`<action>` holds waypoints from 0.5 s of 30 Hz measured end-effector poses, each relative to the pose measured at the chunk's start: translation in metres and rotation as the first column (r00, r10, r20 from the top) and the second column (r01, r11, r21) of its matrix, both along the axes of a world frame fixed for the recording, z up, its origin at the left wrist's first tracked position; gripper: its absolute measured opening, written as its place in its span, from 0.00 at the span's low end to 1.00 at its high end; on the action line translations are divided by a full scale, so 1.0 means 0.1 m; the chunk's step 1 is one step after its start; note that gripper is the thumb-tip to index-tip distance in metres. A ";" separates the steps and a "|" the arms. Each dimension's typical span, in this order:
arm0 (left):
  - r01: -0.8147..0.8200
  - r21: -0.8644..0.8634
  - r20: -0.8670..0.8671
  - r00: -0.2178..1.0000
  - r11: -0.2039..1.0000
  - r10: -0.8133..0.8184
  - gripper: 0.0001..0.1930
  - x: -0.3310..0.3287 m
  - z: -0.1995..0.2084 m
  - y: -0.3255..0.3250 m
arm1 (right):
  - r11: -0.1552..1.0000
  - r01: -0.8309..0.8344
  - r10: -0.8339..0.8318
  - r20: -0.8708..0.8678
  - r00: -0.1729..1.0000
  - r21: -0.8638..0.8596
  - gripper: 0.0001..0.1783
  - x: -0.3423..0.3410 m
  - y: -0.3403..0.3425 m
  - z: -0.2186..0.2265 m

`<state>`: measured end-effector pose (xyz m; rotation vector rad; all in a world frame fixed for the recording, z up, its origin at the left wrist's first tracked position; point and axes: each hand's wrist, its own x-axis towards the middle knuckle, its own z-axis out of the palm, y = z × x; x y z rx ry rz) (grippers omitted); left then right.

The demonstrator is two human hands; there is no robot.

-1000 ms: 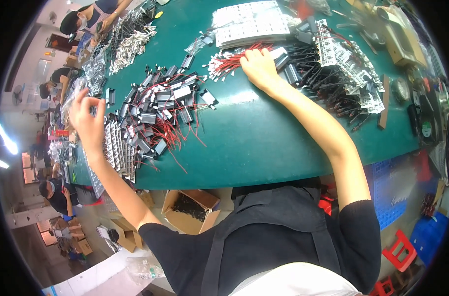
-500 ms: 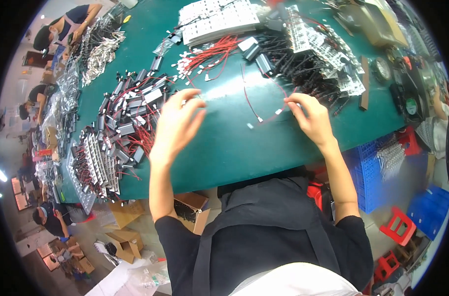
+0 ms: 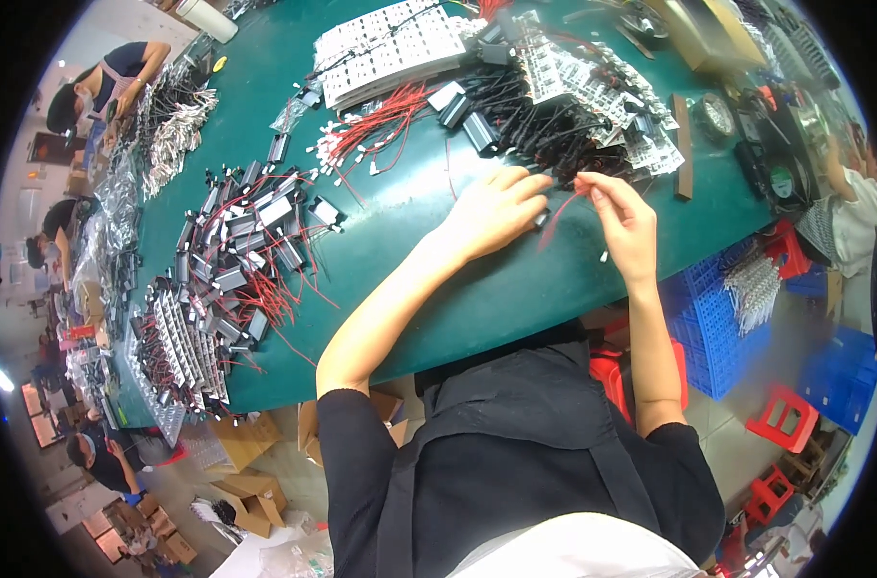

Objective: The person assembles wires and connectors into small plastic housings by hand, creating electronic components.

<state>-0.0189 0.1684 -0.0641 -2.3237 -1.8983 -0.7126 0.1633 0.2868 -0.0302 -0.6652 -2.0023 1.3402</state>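
**Both hands at red wire, green table**

Left hand (image 3: 491,214) rests on green table (image 3: 409,250), fingers curled over a small black part, not clearly seen. Right hand (image 3: 623,223) pinches red wire (image 3: 557,216) just beside it. Black modules (image 3: 241,255) lie well left; red wire bundle (image 3: 376,130) beyond.

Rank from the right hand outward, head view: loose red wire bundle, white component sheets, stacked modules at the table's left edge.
From the right hand:
1. Loose red wire bundle, up and to its left, mid-table.
2. White component sheets, beyond the bundle, at the far edge.
3. Stacked modules, far left, at the near table edge.
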 end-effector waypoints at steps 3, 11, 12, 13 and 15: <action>-0.089 -0.025 0.015 0.996 0.996 0.090 0.19 -0.16 0.14 -0.27 | 0.949 0.048 -0.066 0.048 0.997 0.313 0.10 -0.15 -0.11 0.06; -0.526 -0.127 0.580 0.649 0.841 0.493 0.20 -0.40 0.46 -1.06 | 0.967 -0.107 0.129 -0.085 0.988 0.232 0.07 -0.52 -0.29 0.21; -0.575 -0.127 0.640 0.575 0.808 0.509 0.20 -0.38 0.46 -1.14 | 0.967 -0.117 0.140 -0.090 0.986 0.227 0.07 -0.56 -0.31 0.20; -0.586 -0.120 0.693 0.528 0.801 0.491 0.19 -0.36 0.44 -1.21 | 0.940 -0.192 0.194 0.023 0.981 0.281 0.07 -0.61 -0.33 0.18; -0.566 -0.217 0.735 0.442 0.795 0.515 0.19 -0.33 0.43 -1.32 | 0.905 -0.274 0.242 0.136 0.961 0.324 0.07 -0.66 -0.37 0.11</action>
